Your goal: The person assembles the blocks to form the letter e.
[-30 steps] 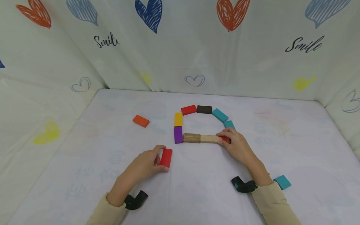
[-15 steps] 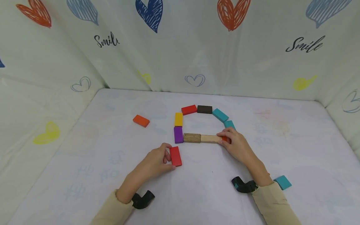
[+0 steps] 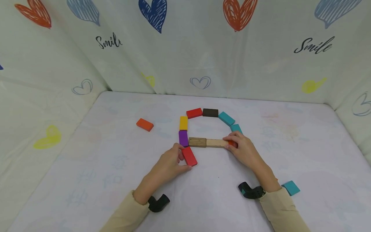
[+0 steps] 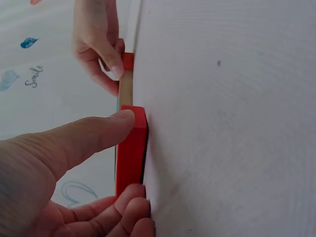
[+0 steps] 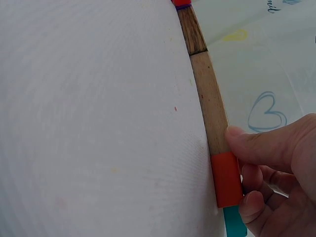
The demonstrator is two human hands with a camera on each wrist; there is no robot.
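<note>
My left hand [image 3: 166, 166] pinches a red block [image 3: 189, 156] between thumb and fingers at its two ends. The block slants on the table, its far end close against the purple block [image 3: 183, 138]; whether they touch I cannot tell. From the purple block a row runs rightward: a dark-grained wooden block [image 3: 197, 142], then a pale wooden block [image 3: 215, 143]. At the row's right end my right hand [image 3: 246, 151] holds an orange block [image 5: 226, 178], thumb where it meets the pale wood and fingers at its other end. A teal block [image 5: 235, 221] lies just beyond.
A yellow block [image 3: 184, 123], a second red block [image 3: 194, 113], a black block [image 3: 210, 112] and teal blocks [image 3: 226, 118] complete a rounded outline. A loose orange block [image 3: 145, 124] lies left; a loose teal one [image 3: 291, 188] lies by the right sleeve. A printed cloth [image 3: 179, 58] hangs behind the table.
My left hand has slid the red block rightward and away from me, up to the purple block, turning it so its far end leans left. My right hand stays put.
</note>
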